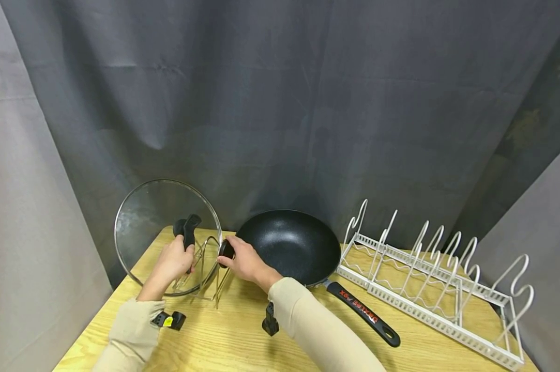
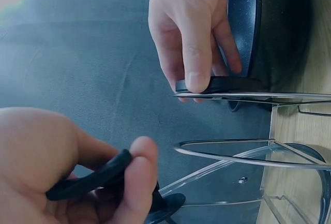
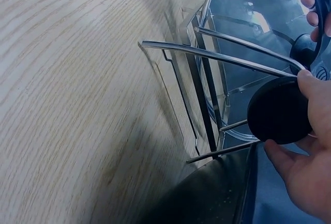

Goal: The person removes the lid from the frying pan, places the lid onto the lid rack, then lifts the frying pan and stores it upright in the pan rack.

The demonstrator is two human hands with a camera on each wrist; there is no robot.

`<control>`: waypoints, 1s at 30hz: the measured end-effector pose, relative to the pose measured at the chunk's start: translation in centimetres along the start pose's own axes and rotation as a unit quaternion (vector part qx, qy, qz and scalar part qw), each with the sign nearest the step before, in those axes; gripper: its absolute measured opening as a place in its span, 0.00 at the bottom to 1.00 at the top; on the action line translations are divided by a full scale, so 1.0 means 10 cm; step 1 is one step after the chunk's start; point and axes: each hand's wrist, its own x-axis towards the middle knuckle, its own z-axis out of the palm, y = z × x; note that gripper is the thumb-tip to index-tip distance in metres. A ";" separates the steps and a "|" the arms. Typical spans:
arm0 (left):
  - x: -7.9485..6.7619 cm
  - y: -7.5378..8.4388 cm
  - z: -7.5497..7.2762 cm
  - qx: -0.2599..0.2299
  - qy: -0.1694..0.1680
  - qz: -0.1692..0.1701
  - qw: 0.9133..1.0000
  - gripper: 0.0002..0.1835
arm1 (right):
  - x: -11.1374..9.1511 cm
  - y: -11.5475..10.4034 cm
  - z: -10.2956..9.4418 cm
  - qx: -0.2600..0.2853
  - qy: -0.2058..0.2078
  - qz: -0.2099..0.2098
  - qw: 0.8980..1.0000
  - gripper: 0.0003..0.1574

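Note:
A clear glass lid [image 1: 145, 227] with a metal rim stands upright at the left, in or against a metal wire stand [image 1: 216, 297]. My left hand [image 1: 171, 261] grips the lid's black handle [image 1: 191, 227], with fingers curled round it in the left wrist view. To its right, my right hand [image 1: 248, 261] pinches a round black disc [image 3: 279, 110] at the upper end of the stand's wire loop, thumb on one side and fingers on the other. How the lid's lower edge meets the stand is partly hidden.
A black wok [image 1: 289, 248] sits just right of the stand, its long handle [image 1: 363, 312] pointing toward the front right. A white rack [image 1: 428, 299] with several upright wire dividers stands at the table's right. Behind the wooden table [image 1: 224, 341] hangs a dark grey curtain [image 1: 280, 113].

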 end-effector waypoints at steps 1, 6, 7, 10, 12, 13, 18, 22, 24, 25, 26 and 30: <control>0.00 0.00 0.00 -0.001 0.000 0.001 1.000 0.30 | 0.00 0.00 0.00 0.001 0.001 -0.002 1.000 0.39; 0.00 -0.02 0.00 -0.001 0.008 0.010 1.000 0.23 | 0.00 0.00 0.01 -0.001 -0.002 -0.004 1.000 0.39; 0.01 -0.02 -0.01 0.001 0.010 0.012 1.000 0.21 | 0.00 0.00 0.01 -0.002 -0.002 -0.003 1.000 0.39; 0.02 -0.02 -0.01 0.016 0.021 0.024 0.999 0.17 | 0.00 0.00 0.01 0.000 -0.001 -0.004 1.000 0.38; 0.02 -0.01 -0.02 0.032 0.029 0.028 0.999 0.17 | 0.00 0.00 0.00 -0.002 0.000 -0.004 1.000 0.38; 0.03 -0.01 -0.02 0.039 0.031 0.029 0.998 0.17 | 0.00 -0.01 -0.01 -0.003 -0.001 -0.002 1.000 0.38; 0.04 0.02 -0.04 0.090 0.062 0.037 0.993 0.17 | 0.00 -0.04 -0.03 -0.024 -0.016 0.016 0.999 0.41; 0.03 0.04 -0.05 0.117 0.080 0.046 0.989 0.15 | 0.00 -0.07 -0.06 -0.038 -0.024 0.025 0.999 0.41; 0.03 0.06 -0.06 0.124 0.085 0.048 0.988 0.14 | 0.00 -0.08 -0.08 -0.043 -0.027 0.026 0.998 0.41; 0.03 0.06 -0.07 0.126 0.087 0.048 0.987 0.14 | -0.01 -0.08 -0.10 -0.044 -0.029 0.027 0.998 0.41; 0.03 0.07 -0.07 0.129 0.090 0.050 0.986 0.14 | -0.01 -0.09 -0.12 -0.045 -0.031 0.029 0.998 0.41; 0.01 0.12 -0.10 0.153 0.115 0.052 0.980 0.15 | -0.06 -0.11 -0.24 -0.053 -0.038 0.030 0.997 0.39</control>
